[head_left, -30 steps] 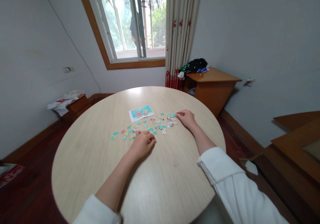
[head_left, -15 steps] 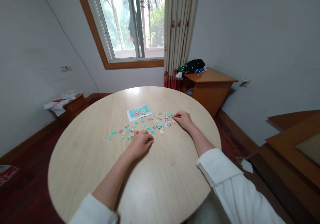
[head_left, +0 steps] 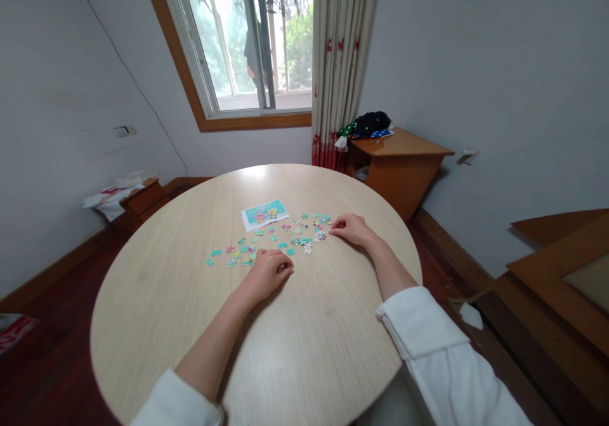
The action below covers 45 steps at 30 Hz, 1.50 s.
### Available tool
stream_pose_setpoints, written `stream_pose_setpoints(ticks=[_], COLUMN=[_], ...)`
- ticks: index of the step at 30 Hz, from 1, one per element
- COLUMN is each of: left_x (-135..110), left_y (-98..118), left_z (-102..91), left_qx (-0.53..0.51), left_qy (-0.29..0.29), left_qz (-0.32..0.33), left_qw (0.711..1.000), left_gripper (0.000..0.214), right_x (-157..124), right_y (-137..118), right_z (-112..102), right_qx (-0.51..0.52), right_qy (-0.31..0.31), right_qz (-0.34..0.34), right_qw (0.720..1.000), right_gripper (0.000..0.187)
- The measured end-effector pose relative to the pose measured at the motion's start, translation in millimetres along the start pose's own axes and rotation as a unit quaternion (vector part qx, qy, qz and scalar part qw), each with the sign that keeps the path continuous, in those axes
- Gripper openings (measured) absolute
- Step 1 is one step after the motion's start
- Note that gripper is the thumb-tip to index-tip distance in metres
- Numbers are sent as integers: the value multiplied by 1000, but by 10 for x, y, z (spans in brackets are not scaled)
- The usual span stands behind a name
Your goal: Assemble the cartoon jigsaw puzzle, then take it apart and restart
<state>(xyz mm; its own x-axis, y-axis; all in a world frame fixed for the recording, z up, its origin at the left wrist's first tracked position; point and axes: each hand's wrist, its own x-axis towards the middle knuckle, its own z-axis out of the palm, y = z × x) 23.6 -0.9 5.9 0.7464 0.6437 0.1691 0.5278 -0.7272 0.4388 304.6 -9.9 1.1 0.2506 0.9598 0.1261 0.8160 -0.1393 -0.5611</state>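
Loose jigsaw puzzle pieces [head_left: 290, 251], mostly turquoise with some pink, yellow and white ones, lie scattered across the middle of the round table [head_left: 304, 343]. My left hand [head_left: 269, 269] rests on the wood at their near edge, its fingers curled together; whatever they enclose is too small to make out. At the right end of the spread, my right hand [head_left: 352, 228] pinches a puzzle piece at its fingertips, low over the table, the piece mostly hidden. Behind the pieces lies a picture card [head_left: 264, 214] with a turquoise cartoon print.
A wooden desk [head_left: 404, 144] with a heap of dark cloth [head_left: 372, 123] stands beyond the table at the right. By the left wall is a small wooden stand [head_left: 145, 196] with papers on it. Wooden furniture [head_left: 561, 267] is at the far right.
My right hand has shifted slightly toward me, its fingertips now lower at the right edge of the pieces. My left hand has hardly moved.
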Motion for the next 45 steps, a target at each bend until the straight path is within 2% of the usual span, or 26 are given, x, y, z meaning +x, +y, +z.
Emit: stream_pose_setpoints(ticks=[5,9,14,20,22,28,30,34,38,41,45], left_x=[9,21,39,42,36,26,31,36,23,12,-1], left_y=[-45,-86,-87,-151,-180,-271,-345,-542,-671,-701,-745], left_z=[43,81,56,-19,-45,-165,-194,-228,-282,-334,-377], left_qx=[-26,-43,-56,-116,-133,-159,-162,-176,-161,-148,-141], left_qy=[23,55,130,155,162,189,207,247,293,318,346], left_qz=[26,35,-32,-93,-95,-113,-132,-154,-178,-184,-187], left_qw=[999,997,989,977,973,962,956,940,925,918,908], left_gripper=[13,14,13,15,16,13,12,10,10,11,14], right_x=[18,29,50,58,50,32,28,14,2,4,9], right_y=[26,53,105,135,121,74,56,18,6,9,-12], right_z=[11,36,77,75,62,41,37,14,-15,-16,39], right_qx=[32,75,160,144,152,161,158,123,107,98,82], right_qy=[-39,-47,-66,-120,-114,-39,-42,-88,-116,-110,-71], right_qz=[-6,-27,-59,-67,-72,-63,-77,-109,-115,-107,-105], right_qw=[999,996,983,980,979,984,984,982,981,983,989], right_gripper=[15,18,29,25,22,22,24,25,38,39,28])
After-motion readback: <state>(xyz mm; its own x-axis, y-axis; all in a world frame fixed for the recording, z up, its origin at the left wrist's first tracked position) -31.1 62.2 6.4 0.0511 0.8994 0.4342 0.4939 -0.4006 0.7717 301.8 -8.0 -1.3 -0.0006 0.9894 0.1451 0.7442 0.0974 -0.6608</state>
